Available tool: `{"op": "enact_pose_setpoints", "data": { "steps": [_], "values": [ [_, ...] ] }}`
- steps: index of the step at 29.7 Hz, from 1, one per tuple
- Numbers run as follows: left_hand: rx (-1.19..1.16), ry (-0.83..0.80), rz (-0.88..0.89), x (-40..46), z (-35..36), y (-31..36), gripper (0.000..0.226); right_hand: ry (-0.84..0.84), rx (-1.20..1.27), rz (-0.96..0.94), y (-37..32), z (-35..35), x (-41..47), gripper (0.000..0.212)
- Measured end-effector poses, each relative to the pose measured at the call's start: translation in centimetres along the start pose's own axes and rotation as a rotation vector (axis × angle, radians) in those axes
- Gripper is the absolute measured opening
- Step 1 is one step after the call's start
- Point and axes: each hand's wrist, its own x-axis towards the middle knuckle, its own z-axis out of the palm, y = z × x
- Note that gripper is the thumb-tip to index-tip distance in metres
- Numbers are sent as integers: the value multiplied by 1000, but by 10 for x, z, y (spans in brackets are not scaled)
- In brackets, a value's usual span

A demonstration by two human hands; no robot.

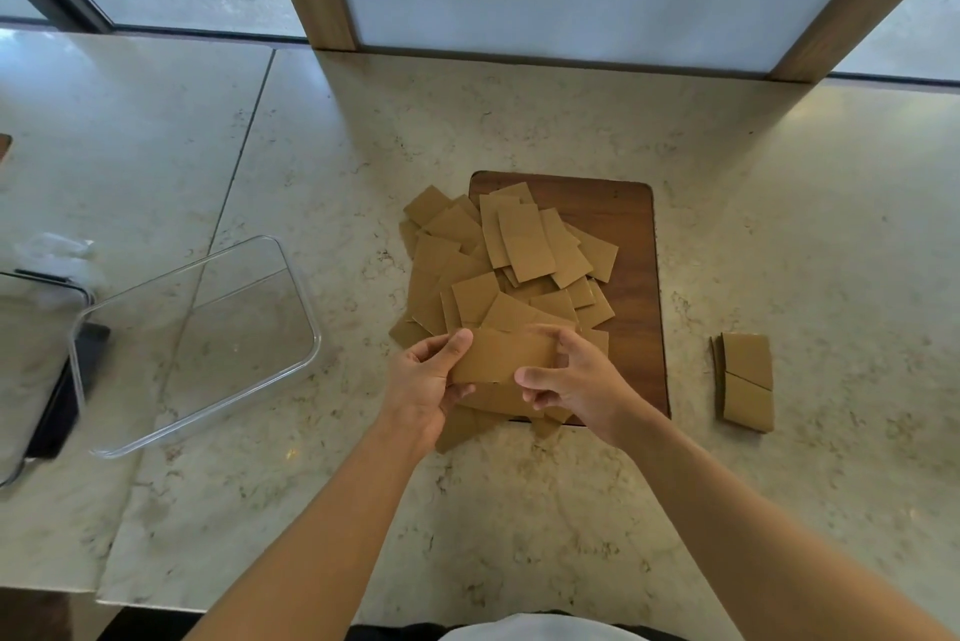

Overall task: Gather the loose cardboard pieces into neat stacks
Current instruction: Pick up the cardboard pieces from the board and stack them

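I hold a flat tan cardboard rectangle [501, 354] between both hands, its long axis running side to side: my left hand [423, 380] pinches its left end, my right hand [574, 383] curls round its right end. Just beyond and beneath my hands lies the loose heap of tan cardboard pieces [498, 271] on the dark wooden board [631, 245]. The small started stack of cardboard [745, 380] lies to the right of my right hand, the nearer one, with bare marble table [691, 432] between
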Motion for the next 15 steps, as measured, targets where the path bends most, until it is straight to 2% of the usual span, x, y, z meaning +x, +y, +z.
{"op": "enact_pose_setpoints", "data": {
  "steps": [3,6,7,8,9,10,11,12,14,15],
  "values": [
    [-119,-172,-55,-6,4,-3,36,53,-12,-10,1,16,-3,47],
    [5,-171,-27,-7,9,-10,23,-27,-118,24,1,38,-5,14],
    [-11,-145,-40,-3,11,-11,22,-51,-213,18,3,43,-4,18],
    [-60,-126,-64,0,12,-10,22,1,-325,-10,6,46,-2,31],
    [-108,-118,-80,2,13,-8,22,143,-441,-47,7,47,0,42],
    [-144,-112,-78,3,12,-6,22,341,-538,-115,6,45,5,44],
    [-170,-116,-67,5,10,-5,23,524,-626,-185,5,41,9,36],
    [-196,-136,-50,6,7,-4,30,618,-717,-215,3,36,14,28],
    [-185,-191,-24,5,1,-3,58,563,-949,-151,-2,24,23,61],
    [-165,-218,-18,4,-1,-1,59,531,-1036,-105,-4,18,28,70]
  ]
}}
